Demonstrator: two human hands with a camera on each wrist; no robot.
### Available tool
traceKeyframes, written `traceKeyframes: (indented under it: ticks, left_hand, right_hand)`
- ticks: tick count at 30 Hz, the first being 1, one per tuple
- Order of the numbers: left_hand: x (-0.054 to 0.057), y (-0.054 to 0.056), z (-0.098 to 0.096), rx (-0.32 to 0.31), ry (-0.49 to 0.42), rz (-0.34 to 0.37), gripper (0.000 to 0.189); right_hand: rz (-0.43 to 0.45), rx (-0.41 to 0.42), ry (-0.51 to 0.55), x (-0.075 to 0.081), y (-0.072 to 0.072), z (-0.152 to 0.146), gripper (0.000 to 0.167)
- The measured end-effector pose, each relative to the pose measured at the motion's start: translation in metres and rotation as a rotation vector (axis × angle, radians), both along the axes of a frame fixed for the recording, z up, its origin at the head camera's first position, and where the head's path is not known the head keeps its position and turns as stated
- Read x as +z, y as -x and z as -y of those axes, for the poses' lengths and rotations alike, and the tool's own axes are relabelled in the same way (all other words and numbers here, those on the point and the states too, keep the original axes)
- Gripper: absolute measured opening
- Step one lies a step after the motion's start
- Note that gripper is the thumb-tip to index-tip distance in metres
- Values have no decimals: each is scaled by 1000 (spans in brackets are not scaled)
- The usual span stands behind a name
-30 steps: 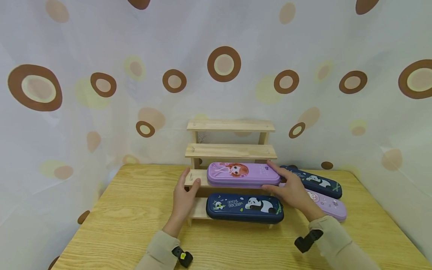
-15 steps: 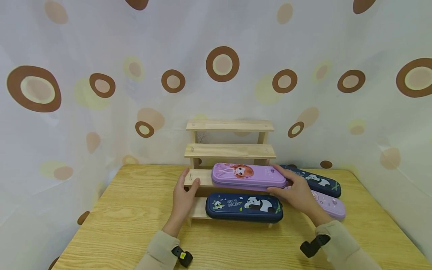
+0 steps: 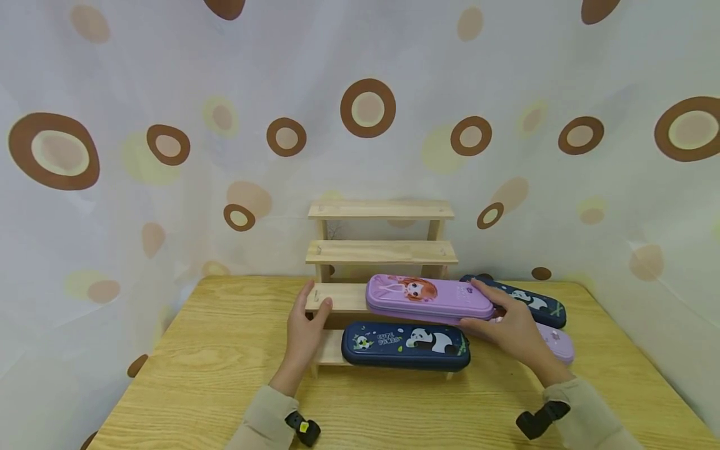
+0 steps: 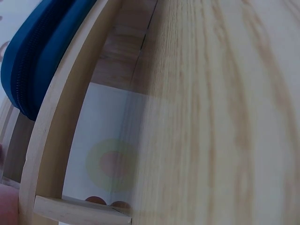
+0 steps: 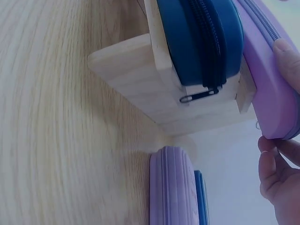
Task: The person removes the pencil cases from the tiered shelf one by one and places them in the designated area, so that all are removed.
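Pencil case [image 3: 447, 299] runs left to right, right end angled toward us, where our right hand [image 3: 509, 325] pinches it. Our left hand [image 3: 304, 328], fingers apart, meets the shelf [image 3: 347, 297].

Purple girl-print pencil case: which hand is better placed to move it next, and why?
Probably the right hand: it grips the purple girl-print pencil case by its right end. The left hand is at the wooden tiered stand's left end, apart from the case.

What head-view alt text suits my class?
The right hand grips a purple case at a wooden stand, the left hand at the stand's left end. A navy panda case rests on the lowest step; two more cases lie to the right.
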State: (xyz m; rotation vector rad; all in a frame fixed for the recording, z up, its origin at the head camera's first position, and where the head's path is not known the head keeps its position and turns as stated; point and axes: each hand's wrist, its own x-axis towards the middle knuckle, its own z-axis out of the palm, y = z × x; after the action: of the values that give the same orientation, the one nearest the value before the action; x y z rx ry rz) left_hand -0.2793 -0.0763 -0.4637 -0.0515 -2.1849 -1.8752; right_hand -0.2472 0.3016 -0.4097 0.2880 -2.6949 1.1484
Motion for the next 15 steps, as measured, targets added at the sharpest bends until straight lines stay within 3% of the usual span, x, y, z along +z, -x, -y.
traceKeyframes:
  ticks: [15]
  left_hand:
    - [0,0,1,0,-5,-2,65]
  right_hand:
    - [-22,-48,0,3,-20,-33,80]
